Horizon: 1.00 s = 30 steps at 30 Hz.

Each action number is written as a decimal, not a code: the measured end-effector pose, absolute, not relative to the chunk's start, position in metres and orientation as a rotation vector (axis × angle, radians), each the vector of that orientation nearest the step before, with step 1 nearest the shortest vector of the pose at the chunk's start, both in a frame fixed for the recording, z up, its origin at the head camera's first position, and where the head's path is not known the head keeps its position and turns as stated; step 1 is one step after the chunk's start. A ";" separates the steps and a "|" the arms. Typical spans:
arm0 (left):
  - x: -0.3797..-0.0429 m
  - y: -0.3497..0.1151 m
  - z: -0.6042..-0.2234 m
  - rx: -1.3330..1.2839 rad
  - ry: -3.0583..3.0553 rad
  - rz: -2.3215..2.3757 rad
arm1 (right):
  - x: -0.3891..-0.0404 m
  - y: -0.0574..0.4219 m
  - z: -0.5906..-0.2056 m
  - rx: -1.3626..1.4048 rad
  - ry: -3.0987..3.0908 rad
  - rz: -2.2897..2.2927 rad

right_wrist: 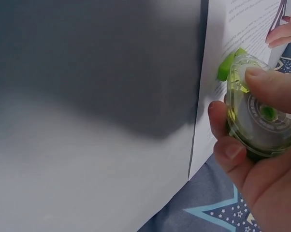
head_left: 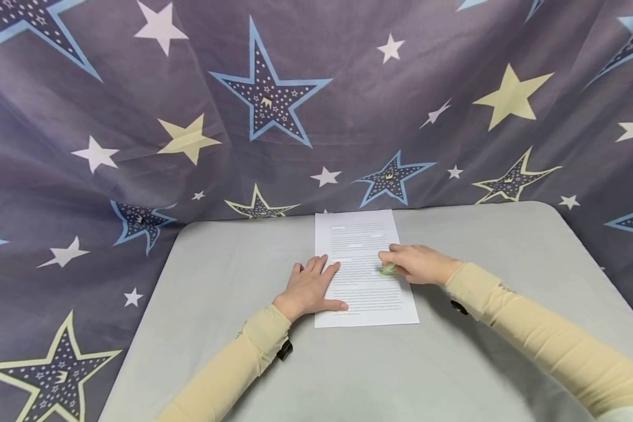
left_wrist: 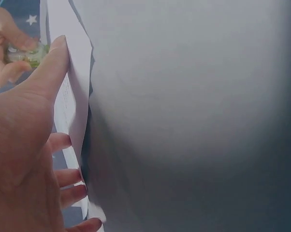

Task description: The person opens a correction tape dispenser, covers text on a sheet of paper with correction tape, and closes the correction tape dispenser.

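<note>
A printed sheet of paper lies on the table, with rows of text and a few whited-out strips among the lines. My left hand rests on its left edge with fingers spread, the thumb on the lower part of the page. On the right side of the sheet, my right hand grips a clear green correction tape. In the right wrist view, thumb and fingers hold the round body of the correction tape, its green tip pointing at the text; whether it touches the paper I cannot tell.
The table has a pale grey cover and rounded far corners. A dark curtain with printed stars hangs behind it and at both sides. The sheet's top end lies close to the table's far edge.
</note>
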<state>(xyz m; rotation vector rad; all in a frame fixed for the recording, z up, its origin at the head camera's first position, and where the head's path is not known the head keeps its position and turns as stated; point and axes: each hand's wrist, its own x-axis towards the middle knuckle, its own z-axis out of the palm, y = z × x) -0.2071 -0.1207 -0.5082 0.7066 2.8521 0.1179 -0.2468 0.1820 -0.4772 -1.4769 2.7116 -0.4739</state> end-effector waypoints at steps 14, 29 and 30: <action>-0.207 -0.122 -0.506 0.707 2.844 0.129 | -0.246 0.194 -0.479 -1.485 2.761 -0.451; -0.207 -0.121 -0.509 0.727 2.858 0.089 | -0.241 0.200 -0.478 -1.460 2.751 -0.535; -0.207 -0.121 -0.509 0.726 2.858 0.087 | -0.242 0.201 -0.478 -1.449 2.738 -0.562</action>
